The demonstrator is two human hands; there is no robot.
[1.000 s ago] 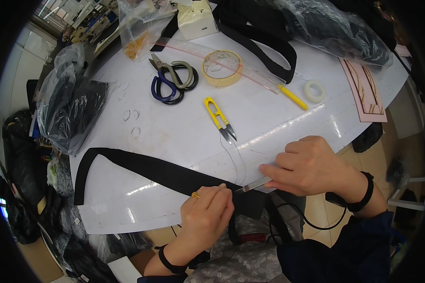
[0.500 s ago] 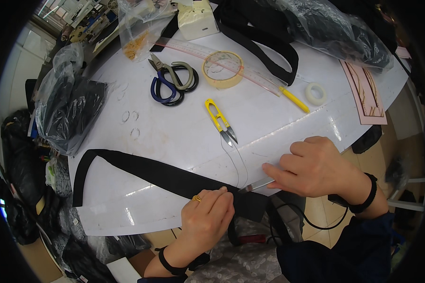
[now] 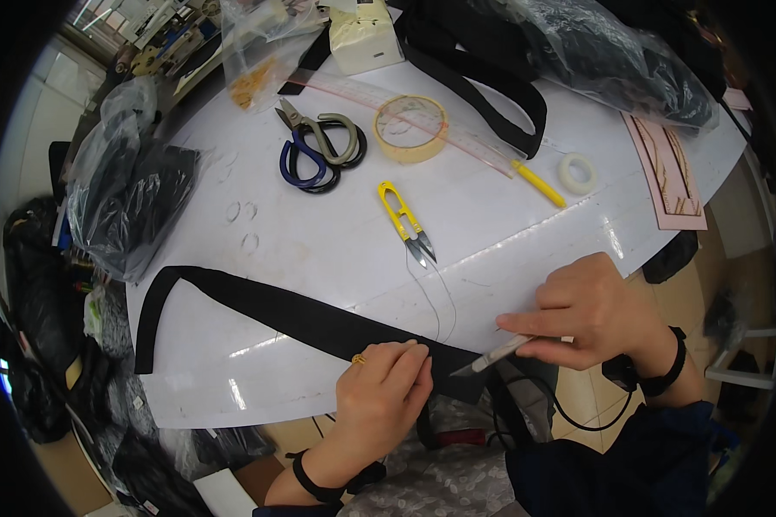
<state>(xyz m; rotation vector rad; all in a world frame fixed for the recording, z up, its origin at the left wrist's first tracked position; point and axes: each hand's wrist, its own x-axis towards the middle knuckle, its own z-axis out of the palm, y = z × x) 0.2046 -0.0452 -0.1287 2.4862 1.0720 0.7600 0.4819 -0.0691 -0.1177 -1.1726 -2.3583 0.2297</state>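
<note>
A long black fabric strip [image 3: 295, 320] runs along the front of the white table, bent back at its left end. Its right end hangs over the table's front edge. My left hand [image 3: 381, 388] is closed on the strip near that end, fingers pressed together at its upper edge. My right hand [image 3: 582, 314] grips a slim craft knife [image 3: 494, 353] with a pale handle, its slanted blade over the right end of the strip. Whether the blade touches the fabric I cannot tell. Yellow thread snips [image 3: 401, 220] lie just beyond, with loose dark thread [image 3: 424, 297] by their tips.
Scissors [image 3: 319, 155], a roll of masking tape [image 3: 410, 129], a clear ruler [image 3: 474, 148], a yellow pen [image 3: 539, 183] and a white tape roll [image 3: 577, 173] lie farther back. Plastic-wrapped black goods [image 3: 134, 198] stand at left. A black cable [image 3: 578, 422] hangs near my right wrist.
My right hand has drawn slightly right with the knife, and the blade now sits farther right and lower over the strip. My left hand keeps its hold, almost unmoved.
</note>
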